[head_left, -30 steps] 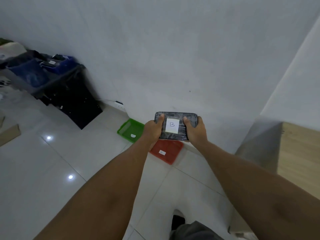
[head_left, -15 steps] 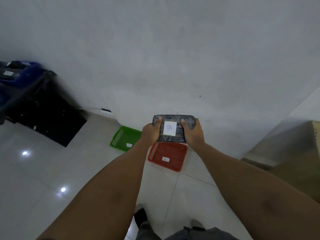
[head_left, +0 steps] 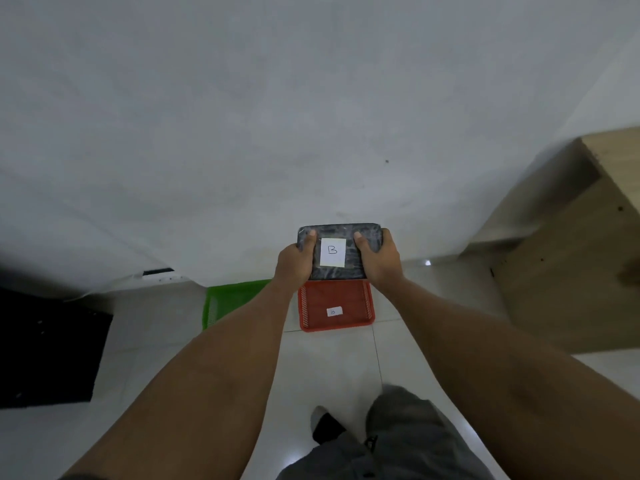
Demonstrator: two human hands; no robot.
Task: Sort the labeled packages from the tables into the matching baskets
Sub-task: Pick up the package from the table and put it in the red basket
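Note:
A dark wrapped package with a white label marked B is held flat between both hands. My left hand grips its left end and my right hand grips its right end, thumbs on top. Below it on the tiled floor lies a red basket with a small white tag marked B. A green basket sits to its left, partly hidden by my left forearm; no tag shows on it.
A white wall rises right behind the baskets. A wooden cabinet stands at the right. A black mat or panel lies at the left. A white power strip sits at the wall's foot. My leg and foot are below.
I have walked closer to the wall; the baskets now lie almost straight below the package. The blue bins at the left have left the view. Both hands still hold the package.

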